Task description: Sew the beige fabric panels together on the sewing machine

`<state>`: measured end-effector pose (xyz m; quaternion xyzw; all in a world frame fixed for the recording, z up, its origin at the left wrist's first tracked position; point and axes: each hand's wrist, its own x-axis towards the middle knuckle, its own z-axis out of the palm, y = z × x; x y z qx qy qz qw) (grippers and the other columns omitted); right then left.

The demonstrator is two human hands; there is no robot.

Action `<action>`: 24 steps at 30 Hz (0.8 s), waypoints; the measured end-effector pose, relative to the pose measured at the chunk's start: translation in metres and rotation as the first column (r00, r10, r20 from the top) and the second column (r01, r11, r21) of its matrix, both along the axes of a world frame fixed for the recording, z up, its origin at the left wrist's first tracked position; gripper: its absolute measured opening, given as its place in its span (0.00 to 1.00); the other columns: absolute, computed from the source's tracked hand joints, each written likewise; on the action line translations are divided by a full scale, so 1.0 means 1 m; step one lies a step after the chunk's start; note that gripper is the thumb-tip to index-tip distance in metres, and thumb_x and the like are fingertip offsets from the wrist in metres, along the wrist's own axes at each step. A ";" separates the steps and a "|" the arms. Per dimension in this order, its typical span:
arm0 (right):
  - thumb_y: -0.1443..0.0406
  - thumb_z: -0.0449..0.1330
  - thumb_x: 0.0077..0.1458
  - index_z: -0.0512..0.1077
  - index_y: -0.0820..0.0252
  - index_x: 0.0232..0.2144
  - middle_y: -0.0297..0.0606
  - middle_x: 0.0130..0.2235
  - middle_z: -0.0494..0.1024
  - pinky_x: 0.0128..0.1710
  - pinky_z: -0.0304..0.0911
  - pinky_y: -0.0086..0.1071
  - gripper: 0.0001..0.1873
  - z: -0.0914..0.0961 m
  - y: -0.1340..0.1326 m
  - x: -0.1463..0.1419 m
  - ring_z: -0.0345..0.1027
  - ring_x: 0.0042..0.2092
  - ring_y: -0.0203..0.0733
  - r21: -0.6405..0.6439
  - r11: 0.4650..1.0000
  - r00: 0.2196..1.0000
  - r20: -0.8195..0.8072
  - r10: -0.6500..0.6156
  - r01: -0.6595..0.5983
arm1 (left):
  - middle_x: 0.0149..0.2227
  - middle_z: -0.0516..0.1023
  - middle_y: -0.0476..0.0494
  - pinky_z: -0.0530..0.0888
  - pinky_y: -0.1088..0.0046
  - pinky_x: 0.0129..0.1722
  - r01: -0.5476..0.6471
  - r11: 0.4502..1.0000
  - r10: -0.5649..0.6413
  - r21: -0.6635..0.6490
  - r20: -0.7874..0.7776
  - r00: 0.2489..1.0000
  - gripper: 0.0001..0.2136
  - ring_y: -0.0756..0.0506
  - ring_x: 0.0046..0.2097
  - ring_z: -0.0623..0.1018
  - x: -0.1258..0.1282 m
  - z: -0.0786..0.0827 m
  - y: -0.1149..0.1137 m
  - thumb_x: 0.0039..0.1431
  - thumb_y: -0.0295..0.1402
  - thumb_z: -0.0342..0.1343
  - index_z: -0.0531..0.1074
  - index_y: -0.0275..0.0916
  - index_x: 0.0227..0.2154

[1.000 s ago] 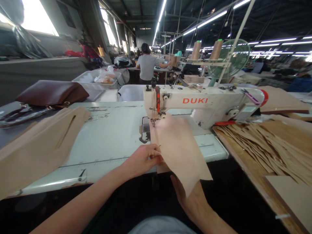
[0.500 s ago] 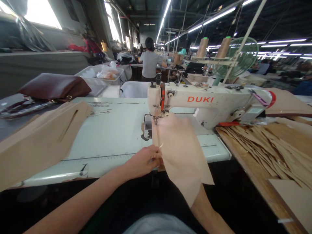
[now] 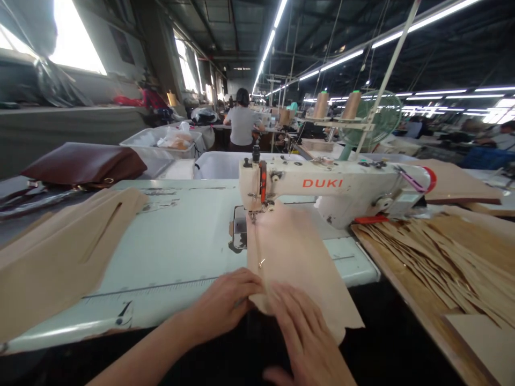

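Note:
A tan leather-like panel (image 3: 300, 252) lies on the sewing machine bed, its left strip running under the presser foot (image 3: 252, 217). Along that strip shows a narrow seam or groove with a small shiny metal piece (image 3: 262, 262) on it. My left hand (image 3: 229, 297) pinches the strip's near end at the table's front edge, thumb and fingers closed on it. Just to the right, my right hand (image 3: 300, 327) rests on the panel's near part, fingers stretched out flat and thumb apart. The sewing machine (image 3: 322, 185) stands beyond both hands.
Slotted tan panels (image 3: 76, 241) are stacked on the left of the table (image 3: 177, 236), with a brown bag (image 3: 86, 163) behind. On the right, a wooden board (image 3: 406, 289) holds many tan strips (image 3: 426, 257). A person in grey (image 3: 241, 126) sits ahead, facing away.
My right hand has come out from beneath the panel and now lies flat on top. The panel's raised right side has come down flatter. My left hand still pinches the strip's near end.

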<state>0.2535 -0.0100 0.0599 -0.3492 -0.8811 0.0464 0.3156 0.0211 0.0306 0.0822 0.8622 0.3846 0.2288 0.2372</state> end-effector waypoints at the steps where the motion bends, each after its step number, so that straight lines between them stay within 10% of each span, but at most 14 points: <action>1: 0.71 0.56 0.56 0.60 0.64 0.62 0.50 0.58 0.69 0.56 0.63 0.48 0.31 -0.006 0.005 -0.008 0.60 0.60 0.55 0.078 0.996 0.997 0.061 -0.046 0.041 | 0.49 0.77 0.49 0.67 0.70 0.54 -0.005 1.000 0.005 -0.016 -0.007 1.000 0.16 0.47 0.52 0.73 -0.001 0.001 0.001 0.62 0.22 0.49 0.73 0.45 0.49; 6: 0.80 0.48 0.50 0.56 0.69 0.63 0.47 0.49 0.72 0.57 0.58 0.48 0.36 -0.031 0.026 -0.027 0.63 0.51 0.49 0.208 0.970 0.982 0.116 -0.150 0.124 | 0.48 0.77 0.50 0.68 0.68 0.53 -0.035 0.995 0.036 -0.093 0.014 0.999 0.16 0.46 0.50 0.76 -0.005 0.008 0.007 0.65 0.27 0.50 0.64 0.45 0.55; 19: 0.73 0.47 0.64 0.68 0.65 0.56 0.43 0.37 0.73 0.41 0.60 0.43 0.21 -0.038 0.046 -0.021 0.64 0.39 0.44 0.312 0.945 0.995 0.020 0.099 -0.101 | 0.50 0.67 0.46 0.68 0.72 0.56 -0.039 0.995 0.050 -0.087 0.136 0.989 0.28 0.50 0.51 0.73 -0.011 0.007 -0.003 0.45 0.12 0.44 0.63 0.43 0.48; 24: 0.70 0.46 0.67 0.74 0.65 0.45 0.42 0.35 0.76 0.35 0.61 0.36 0.17 -0.019 0.051 -0.026 0.67 0.37 0.41 0.432 0.896 0.987 -0.073 0.145 -0.099 | 0.51 0.66 0.45 0.69 0.71 0.56 -0.131 0.991 0.133 -0.029 0.087 0.987 0.11 0.47 0.53 0.71 -0.018 0.000 0.007 0.63 0.23 0.47 0.69 0.43 0.44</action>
